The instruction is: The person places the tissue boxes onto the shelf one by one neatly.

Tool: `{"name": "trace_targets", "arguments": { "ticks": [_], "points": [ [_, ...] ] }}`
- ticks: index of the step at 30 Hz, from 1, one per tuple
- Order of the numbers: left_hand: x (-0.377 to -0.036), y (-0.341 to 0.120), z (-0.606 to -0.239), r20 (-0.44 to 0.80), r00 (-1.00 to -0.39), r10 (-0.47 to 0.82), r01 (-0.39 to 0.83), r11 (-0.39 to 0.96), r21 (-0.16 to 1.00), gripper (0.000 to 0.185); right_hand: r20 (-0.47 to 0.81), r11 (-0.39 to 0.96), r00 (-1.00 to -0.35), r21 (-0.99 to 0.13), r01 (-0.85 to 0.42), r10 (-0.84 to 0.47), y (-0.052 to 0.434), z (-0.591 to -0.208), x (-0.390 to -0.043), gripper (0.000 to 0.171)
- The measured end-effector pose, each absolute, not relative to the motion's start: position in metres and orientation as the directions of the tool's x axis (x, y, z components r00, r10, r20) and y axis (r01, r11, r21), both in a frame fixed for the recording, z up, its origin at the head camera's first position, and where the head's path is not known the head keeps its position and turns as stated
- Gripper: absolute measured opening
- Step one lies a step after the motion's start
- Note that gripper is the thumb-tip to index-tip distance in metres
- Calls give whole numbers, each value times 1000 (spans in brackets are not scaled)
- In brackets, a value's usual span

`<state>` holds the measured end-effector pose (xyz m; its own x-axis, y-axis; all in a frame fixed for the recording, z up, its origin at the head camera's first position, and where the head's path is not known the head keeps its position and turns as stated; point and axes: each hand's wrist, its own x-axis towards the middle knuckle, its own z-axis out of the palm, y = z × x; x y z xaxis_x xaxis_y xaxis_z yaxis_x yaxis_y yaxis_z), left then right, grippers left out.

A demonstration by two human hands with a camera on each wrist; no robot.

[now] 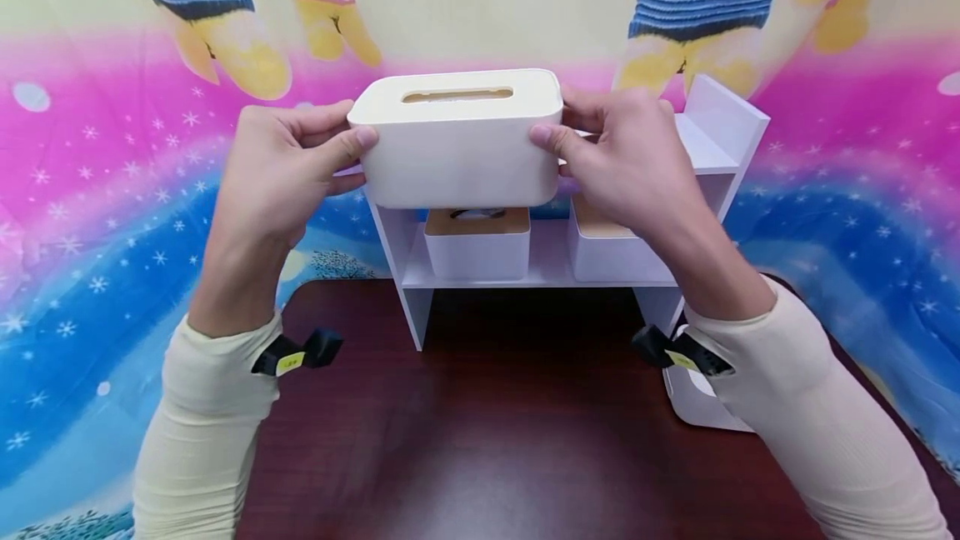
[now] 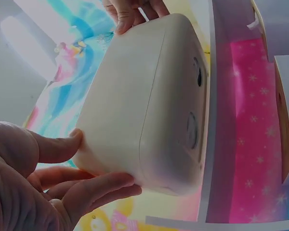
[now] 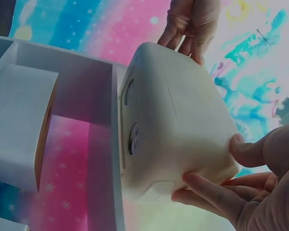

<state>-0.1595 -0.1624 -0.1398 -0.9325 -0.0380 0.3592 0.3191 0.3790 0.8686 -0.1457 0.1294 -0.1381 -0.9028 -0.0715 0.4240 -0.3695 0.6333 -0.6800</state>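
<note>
A cream tissue box [image 1: 461, 163] with a slot in its lid is held level between both hands at the top of a white shelf unit [image 1: 546, 252]. My left hand [image 1: 277, 169] grips its left end, thumb on the front and fingers behind and below. On the opposite end, my right hand [image 1: 633, 161] grips it the same way. The left wrist view shows the underside of the tissue box [image 2: 176, 115] with two round openings, close to the shelf's top board. In the right wrist view the box [image 3: 183, 115] overlaps the board's edge.
Two white boxes with wooden lids, one at the middle [image 1: 477, 257] and one at the right [image 1: 600, 257], stand on the lower shelf. A white object [image 1: 701, 407] sits on the dark table [image 1: 480, 440], partly behind my right sleeve. A printed cloth [image 1: 480, 7] hangs behind.
</note>
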Motion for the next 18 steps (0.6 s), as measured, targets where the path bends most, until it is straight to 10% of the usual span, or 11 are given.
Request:
{"name": "trace_targets", "arguments": {
  "ticks": [18],
  "points": [
    [-210,-140,-146,338,-925,-175,285,271,920,51,446,655,-892,-695,-297,69,114,-142,-201,34]
  ]
}}
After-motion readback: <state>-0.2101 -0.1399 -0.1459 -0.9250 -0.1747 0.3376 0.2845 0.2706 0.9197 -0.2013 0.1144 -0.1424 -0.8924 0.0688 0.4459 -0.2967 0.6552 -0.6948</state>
